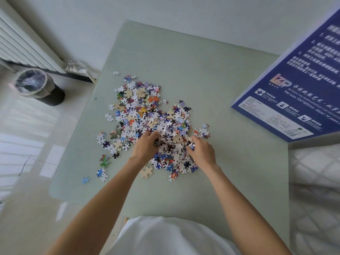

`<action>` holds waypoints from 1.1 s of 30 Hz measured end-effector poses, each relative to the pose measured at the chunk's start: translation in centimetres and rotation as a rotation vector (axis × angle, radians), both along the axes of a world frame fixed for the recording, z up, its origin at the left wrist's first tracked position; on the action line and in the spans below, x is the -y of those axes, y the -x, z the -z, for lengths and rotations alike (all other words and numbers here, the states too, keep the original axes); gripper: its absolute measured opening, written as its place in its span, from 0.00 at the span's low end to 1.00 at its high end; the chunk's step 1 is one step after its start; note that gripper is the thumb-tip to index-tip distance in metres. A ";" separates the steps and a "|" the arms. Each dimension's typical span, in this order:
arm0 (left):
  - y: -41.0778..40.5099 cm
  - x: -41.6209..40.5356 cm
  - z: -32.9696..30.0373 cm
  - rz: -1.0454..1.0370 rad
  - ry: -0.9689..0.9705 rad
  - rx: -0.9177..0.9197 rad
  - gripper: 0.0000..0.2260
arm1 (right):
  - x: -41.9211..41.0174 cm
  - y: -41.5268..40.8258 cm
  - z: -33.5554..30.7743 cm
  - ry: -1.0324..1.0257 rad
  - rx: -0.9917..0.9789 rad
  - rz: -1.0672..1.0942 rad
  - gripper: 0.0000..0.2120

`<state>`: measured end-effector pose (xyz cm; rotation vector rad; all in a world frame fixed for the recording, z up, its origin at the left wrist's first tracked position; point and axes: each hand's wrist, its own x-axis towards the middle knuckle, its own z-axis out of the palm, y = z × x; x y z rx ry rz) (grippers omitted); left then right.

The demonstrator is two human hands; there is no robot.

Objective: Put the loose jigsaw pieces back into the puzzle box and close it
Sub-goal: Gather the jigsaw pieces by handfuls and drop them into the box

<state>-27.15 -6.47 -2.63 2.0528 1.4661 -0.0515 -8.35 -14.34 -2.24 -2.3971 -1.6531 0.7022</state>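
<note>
A wide heap of loose jigsaw pieces (145, 115) lies on the pale green glass table (193, 70). Both hands are at the near end of the heap. My left hand (145, 146) and my right hand (202, 151) face each other with fingers curled into the pile, gripping a bunch of pieces (173, 142) between them. The blue puzzle box (292, 92) stands at the table's right edge, its printed underside towards me. Stray pieces (102, 173) lie apart at the near left.
A bin lined with a plastic bag (36, 85) stands on the floor at the left, below a white radiator (20, 45). A quilted white bed cover (314, 181) lies right of the table. My white shirt fills the bottom edge.
</note>
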 end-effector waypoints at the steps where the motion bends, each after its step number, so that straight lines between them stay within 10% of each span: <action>1: 0.2 0.0 -0.1 -0.019 -0.013 0.024 0.21 | 0.1 -0.2 0.0 -0.010 -0.010 0.021 0.17; 20: -1.4 1.8 -4.7 -0.040 0.008 0.203 0.12 | 2.2 -6.0 -5.4 0.031 -0.071 -0.138 0.14; 33: -18.5 0.5 -19.4 0.378 -0.204 0.646 0.08 | 4.7 -24.4 -30.2 -0.813 0.012 0.064 0.19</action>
